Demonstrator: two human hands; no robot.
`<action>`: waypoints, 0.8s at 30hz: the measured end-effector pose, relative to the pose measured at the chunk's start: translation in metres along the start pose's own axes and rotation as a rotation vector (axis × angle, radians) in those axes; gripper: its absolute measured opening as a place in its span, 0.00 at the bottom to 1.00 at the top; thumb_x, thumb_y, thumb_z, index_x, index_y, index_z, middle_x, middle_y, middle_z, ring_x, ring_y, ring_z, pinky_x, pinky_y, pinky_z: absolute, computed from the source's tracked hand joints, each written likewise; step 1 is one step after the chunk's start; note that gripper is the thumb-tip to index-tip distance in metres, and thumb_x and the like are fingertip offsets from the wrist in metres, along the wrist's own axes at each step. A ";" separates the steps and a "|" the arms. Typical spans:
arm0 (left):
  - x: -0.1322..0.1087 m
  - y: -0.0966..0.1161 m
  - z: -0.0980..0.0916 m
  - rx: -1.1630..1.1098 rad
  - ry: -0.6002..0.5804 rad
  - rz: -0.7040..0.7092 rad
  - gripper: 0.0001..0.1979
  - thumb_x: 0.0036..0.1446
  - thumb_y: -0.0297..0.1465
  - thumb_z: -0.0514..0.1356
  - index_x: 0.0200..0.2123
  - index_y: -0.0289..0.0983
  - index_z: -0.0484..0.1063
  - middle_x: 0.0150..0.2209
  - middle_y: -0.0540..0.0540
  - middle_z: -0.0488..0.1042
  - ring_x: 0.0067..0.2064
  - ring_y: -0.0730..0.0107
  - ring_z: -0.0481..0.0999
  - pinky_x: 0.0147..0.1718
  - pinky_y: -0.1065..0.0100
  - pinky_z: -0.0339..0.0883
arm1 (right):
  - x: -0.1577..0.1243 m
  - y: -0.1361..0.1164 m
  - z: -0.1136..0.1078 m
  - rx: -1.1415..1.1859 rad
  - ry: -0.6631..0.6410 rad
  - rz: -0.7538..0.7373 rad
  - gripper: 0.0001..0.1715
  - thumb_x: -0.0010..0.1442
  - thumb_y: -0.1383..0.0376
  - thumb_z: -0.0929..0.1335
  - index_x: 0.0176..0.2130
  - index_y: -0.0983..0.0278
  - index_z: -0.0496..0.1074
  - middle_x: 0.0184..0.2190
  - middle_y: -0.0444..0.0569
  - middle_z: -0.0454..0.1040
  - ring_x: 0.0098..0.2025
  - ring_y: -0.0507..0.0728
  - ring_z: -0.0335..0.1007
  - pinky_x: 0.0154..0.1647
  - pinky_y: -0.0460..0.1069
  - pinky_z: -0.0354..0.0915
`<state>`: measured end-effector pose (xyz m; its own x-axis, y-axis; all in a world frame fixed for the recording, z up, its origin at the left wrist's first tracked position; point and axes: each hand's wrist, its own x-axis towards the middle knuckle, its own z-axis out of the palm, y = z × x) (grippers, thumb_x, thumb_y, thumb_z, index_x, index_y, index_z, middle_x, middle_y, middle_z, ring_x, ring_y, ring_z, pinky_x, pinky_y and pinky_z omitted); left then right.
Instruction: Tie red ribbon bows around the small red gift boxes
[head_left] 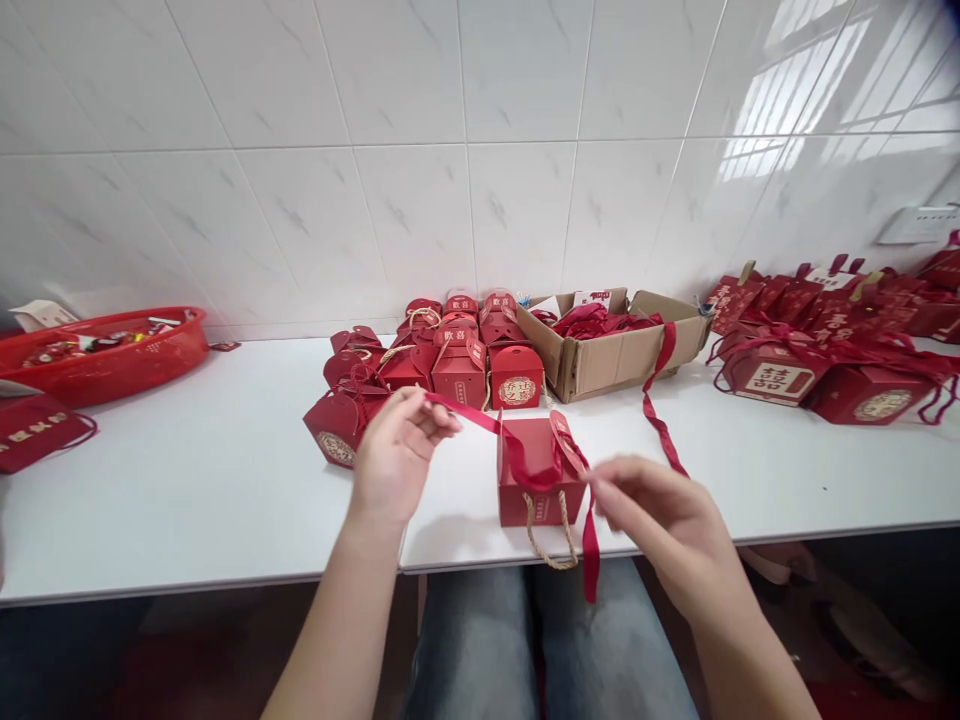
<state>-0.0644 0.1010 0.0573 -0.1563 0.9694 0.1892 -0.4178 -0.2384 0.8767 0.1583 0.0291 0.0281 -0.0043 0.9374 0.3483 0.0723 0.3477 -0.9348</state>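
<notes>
A small red box (517, 508) with a tan rope handle (556, 566) and pale marks on its front is set near the edge of the white counter (187, 480). A red ribbon (465, 411) is draped over it. The ribbon is pinched by the left hand (394, 455). By the box, it is touched by the right hand (664, 515); whether it is gripped cannot be told. Behind, other boxes (457, 375) are grouped.

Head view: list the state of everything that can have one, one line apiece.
Left hand, pinching ribbon
Ribbon, taut near the left hand, tail dangling
Right hand, fingertips at ribbon, grip unclear
Near box, upright
Its handle, hanging down
Carton, open
Spare ribbon, trailing over carton's side
Basin, open-topped
</notes>
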 end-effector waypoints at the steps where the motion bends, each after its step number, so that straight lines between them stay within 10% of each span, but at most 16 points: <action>1: 0.000 0.009 -0.006 -0.060 0.055 0.019 0.03 0.50 0.30 0.59 0.27 0.38 0.66 0.22 0.51 0.70 0.27 0.72 0.73 0.30 0.68 0.71 | -0.014 0.007 -0.005 0.135 -0.039 0.144 0.12 0.57 0.57 0.69 0.36 0.64 0.74 0.23 0.44 0.66 0.24 0.48 0.57 0.24 0.44 0.55; 5: -0.005 0.038 -0.031 -0.186 0.210 0.104 0.03 0.50 0.29 0.59 0.26 0.39 0.67 0.28 0.48 0.73 0.31 0.68 0.75 0.24 0.70 0.69 | -0.056 0.046 -0.007 0.652 -0.052 0.534 0.13 0.54 0.58 0.71 0.34 0.66 0.72 0.17 0.38 0.53 0.18 0.42 0.42 0.19 0.42 0.41; 10: -0.018 0.046 -0.046 -0.154 0.299 0.068 0.02 0.49 0.30 0.60 0.25 0.40 0.69 0.38 0.44 0.77 0.32 0.67 0.75 0.18 0.71 0.64 | -0.067 0.067 0.006 1.138 -0.020 0.680 0.16 0.53 0.60 0.71 0.42 0.63 0.71 0.19 0.36 0.49 0.16 0.42 0.35 0.15 0.40 0.39; 17: -0.021 0.045 -0.045 -0.149 0.321 0.055 0.05 0.50 0.28 0.57 0.24 0.37 0.64 0.29 0.47 0.72 0.31 0.70 0.72 0.21 0.73 0.64 | -0.053 0.060 0.006 1.241 0.017 0.746 0.16 0.57 0.63 0.68 0.47 0.60 0.69 0.25 0.40 0.60 0.17 0.42 0.39 0.14 0.39 0.39; 24: -0.002 0.062 -0.024 -0.136 0.130 0.179 0.05 0.53 0.26 0.54 0.25 0.35 0.62 0.25 0.49 0.71 0.32 0.73 0.72 0.32 0.70 0.67 | -0.031 0.055 -0.018 1.251 -0.038 0.638 0.17 0.66 0.60 0.59 0.46 0.69 0.69 0.18 0.34 0.50 0.14 0.41 0.32 0.13 0.34 0.36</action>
<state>-0.1111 0.0834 0.1008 -0.3484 0.8977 0.2699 -0.4887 -0.4196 0.7649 0.1802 0.0186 -0.0329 -0.3356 0.9319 -0.1375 -0.8517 -0.3626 -0.3785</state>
